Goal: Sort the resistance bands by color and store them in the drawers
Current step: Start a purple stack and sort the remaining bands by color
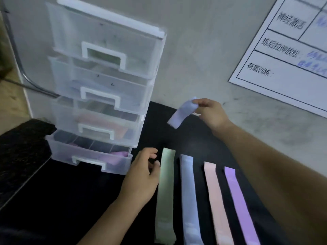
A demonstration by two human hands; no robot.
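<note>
On the black bench [70,200], a translucent drawer unit [106,71] with four stacked drawers and white handles stands toward the far left, close to the grey wall [194,50]. The bottom drawer [92,156] is pulled out a little and shows something purple inside; the drawer above it [99,124] holds something pinkish, and the next one up [102,89] something pale blue. The right hand [210,114] is raised above the bench near its far edge, pinching the top end of a pale blue band [182,113] between thumb and fingers so the band hangs down to the left. The left hand [141,175] lies low on the bench just beside the bottom drawer's right corner, fingers loosely curled and holding nothing, its fingertips touching or almost touching the upper end of a green band [165,197]. Four bands lie flat side by side toward the near right edge: the green one, then a second pale blue band [189,200], a pink band [215,204] and a purple band [238,206]. A white chart [292,55] with printed boxes hangs on the wall at the far right.
</note>
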